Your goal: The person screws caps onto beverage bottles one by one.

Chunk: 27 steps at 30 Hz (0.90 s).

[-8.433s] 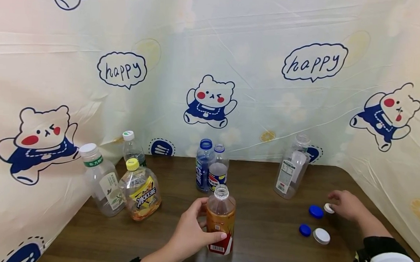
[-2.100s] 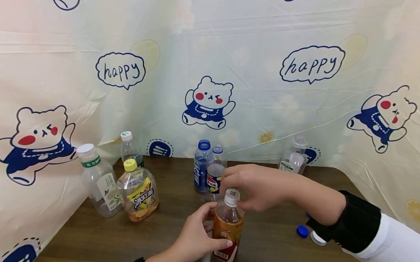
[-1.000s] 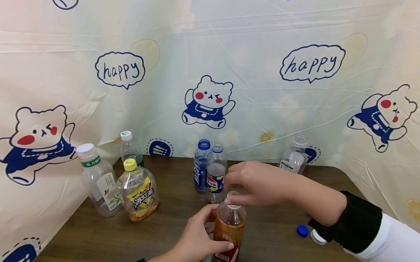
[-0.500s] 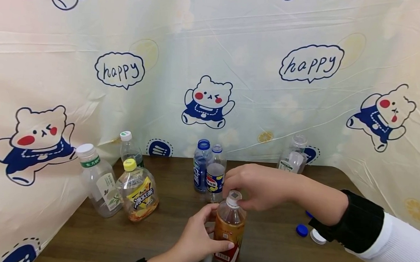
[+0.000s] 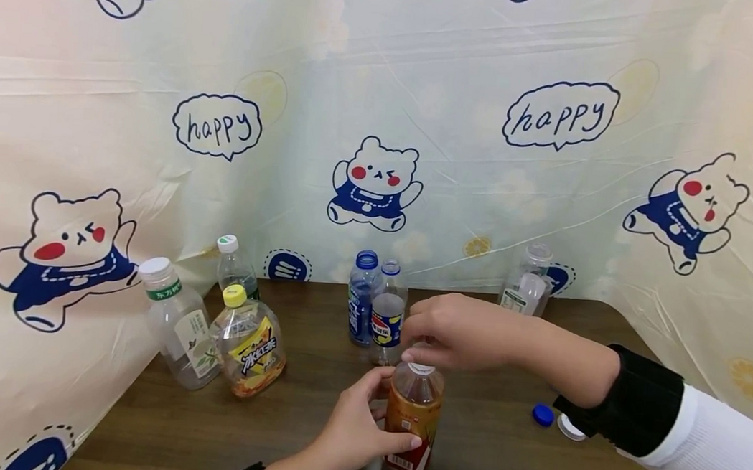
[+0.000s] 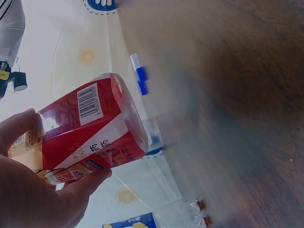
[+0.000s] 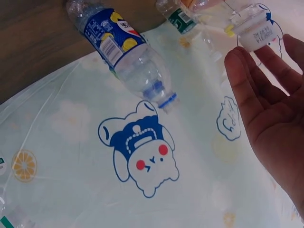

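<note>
My left hand point(image 5: 358, 424) grips an amber drink bottle point(image 5: 412, 413) with a red lower label, thumb across its front and fingers behind. It is upright near the table's front. In the left wrist view the label with its barcode point(image 6: 89, 103) shows between thumb and fingers. Over the bottle's neck, my right hand point(image 5: 464, 332) pinches a white cap point(image 5: 421, 369), its thumb lying across the near side and hiding most of it. The right wrist view shows this white cap point(image 7: 259, 35) seated on the neck, with fingertips close around it.
Uncapped blue bottle point(image 5: 361, 299) and lemon-cola bottle point(image 5: 387, 315) stand behind my hands. Several capped bottles, including a yellow-capped iced-tea bottle point(image 5: 254, 350), stand left. A clear bottle point(image 5: 525, 287) stands back right. A blue cap point(image 5: 542, 415) and white cap point(image 5: 572, 427) lie right.
Earlier my right hand was at a small white cap on the table's right; now it is at the bottle's top with a white cap. Lately its thumb has swung back across the cap's near side.
</note>
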Motion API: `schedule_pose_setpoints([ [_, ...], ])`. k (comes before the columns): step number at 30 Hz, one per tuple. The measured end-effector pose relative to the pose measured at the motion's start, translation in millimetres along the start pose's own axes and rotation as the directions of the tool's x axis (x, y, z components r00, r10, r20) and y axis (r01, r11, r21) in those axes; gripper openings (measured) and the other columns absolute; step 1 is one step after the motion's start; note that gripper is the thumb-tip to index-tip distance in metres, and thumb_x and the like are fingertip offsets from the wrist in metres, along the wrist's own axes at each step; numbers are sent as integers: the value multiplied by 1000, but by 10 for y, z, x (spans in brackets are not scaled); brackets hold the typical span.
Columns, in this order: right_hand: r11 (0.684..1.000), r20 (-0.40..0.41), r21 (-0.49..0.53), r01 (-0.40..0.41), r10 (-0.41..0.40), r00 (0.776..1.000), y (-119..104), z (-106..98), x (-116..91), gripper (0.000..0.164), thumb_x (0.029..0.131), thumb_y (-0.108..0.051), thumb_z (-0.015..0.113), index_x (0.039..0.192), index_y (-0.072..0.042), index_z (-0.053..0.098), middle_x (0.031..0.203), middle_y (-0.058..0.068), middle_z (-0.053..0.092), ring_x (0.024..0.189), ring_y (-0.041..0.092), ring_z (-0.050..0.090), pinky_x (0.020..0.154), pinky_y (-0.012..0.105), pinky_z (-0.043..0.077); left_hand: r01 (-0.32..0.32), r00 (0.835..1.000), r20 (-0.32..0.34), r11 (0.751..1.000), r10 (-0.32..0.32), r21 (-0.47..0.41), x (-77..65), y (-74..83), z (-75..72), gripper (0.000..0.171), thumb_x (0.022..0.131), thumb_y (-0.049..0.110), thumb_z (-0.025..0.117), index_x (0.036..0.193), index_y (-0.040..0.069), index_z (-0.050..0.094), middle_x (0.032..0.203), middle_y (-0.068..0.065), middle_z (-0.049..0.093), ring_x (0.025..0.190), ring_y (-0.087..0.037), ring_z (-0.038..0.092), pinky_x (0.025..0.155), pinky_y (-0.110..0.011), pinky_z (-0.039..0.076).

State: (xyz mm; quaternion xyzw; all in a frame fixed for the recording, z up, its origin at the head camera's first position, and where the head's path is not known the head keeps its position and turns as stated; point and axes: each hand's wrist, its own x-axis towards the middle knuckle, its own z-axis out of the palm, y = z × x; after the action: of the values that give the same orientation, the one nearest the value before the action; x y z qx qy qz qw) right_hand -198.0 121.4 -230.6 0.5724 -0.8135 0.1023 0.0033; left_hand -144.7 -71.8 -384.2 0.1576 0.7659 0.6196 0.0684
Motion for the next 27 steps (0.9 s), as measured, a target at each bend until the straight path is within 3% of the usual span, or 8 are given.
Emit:
schedule_pose_setpoints([
  [3,1000,2,9,15,-15,1000,7,-28,-28,9,94,-19,66,99,-15,71,96,-8,63,87,5,58,78,22,53,7,1000,-4,1000,-7,-5,0,1,0,70,71,16,89,130,15,53,118,-2,60,111,-23,56,92,-47,51],
  [8,997,48,65,31,-34,998,9,-74,-55,21,85,-6,74,104,-14,72,108,-6,66,101,7,60,87,26,52,5,1000,-8,1000,-5,6,4,6,-5,71,70,16,89,130,15,52,118,-1,60,110,-23,56,92,-47,51],
  [21,998,38,34,45,-46,998,9,-31,-65,23,84,0,70,105,-11,72,102,-5,66,94,6,59,81,23,53,21,1000,-5,1000,-21,7,-4,11,-2,71,70,17,89,130,16,53,118,-1,60,109,-22,56,91,-47,52],
  [27,1000,51,25,10,-11,999,4,-9,-73,21,86,-1,68,106,-8,71,98,-4,64,87,6,57,79,22,53,22,1000,-7,1000,-22,3,-2,-4,0,70,70,17,90,130,15,53,116,-1,61,108,-21,56,90,-44,53],
])
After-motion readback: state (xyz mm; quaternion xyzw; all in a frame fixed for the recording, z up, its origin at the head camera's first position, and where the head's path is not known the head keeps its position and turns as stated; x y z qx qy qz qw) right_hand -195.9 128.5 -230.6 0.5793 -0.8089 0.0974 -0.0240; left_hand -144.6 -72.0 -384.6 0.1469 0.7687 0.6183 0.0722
